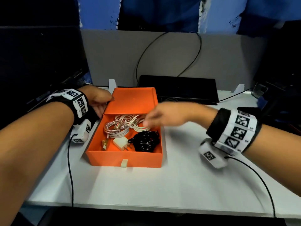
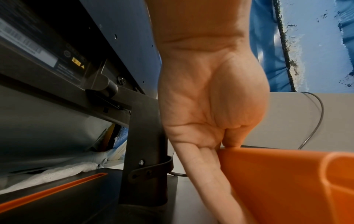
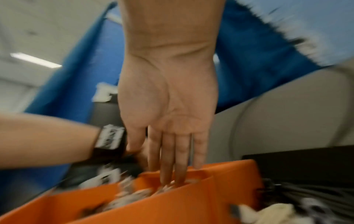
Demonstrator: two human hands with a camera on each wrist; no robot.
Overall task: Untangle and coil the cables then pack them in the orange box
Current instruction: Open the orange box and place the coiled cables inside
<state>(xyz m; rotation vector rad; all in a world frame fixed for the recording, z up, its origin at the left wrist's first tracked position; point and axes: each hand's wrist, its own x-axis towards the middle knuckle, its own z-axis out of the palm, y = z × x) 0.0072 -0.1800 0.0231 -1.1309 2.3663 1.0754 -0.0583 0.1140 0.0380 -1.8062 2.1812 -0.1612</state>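
The orange box point(image 1: 125, 158) stands mid-table, its drawer pulled out toward me from the sleeve behind. Inside lie a white cable coil point(image 1: 130, 119), a pink braided cable point(image 1: 112, 128), a black cable coil point(image 1: 145, 141) and a white charger point(image 1: 121, 142). My left hand point(image 1: 104, 103) holds the sleeve's left edge, thumb on top and fingers along the side; the left wrist view shows that hand point(image 2: 210, 145) against the orange wall point(image 2: 268, 181). My right hand point(image 1: 151, 118) is blurred, flat and empty over the white coil, its fingers point(image 3: 172, 166) straight above the box point(image 3: 172, 204).
A flat black device point(image 1: 179, 88) lies behind the box, with a black cord point(image 1: 162, 51) looping up the grey partition. A dark monitor point(image 1: 40, 54) stands at the left. Thin wrist-camera wires point(image 1: 70, 168) trail over the white table toward its front edge point(image 1: 130, 207).
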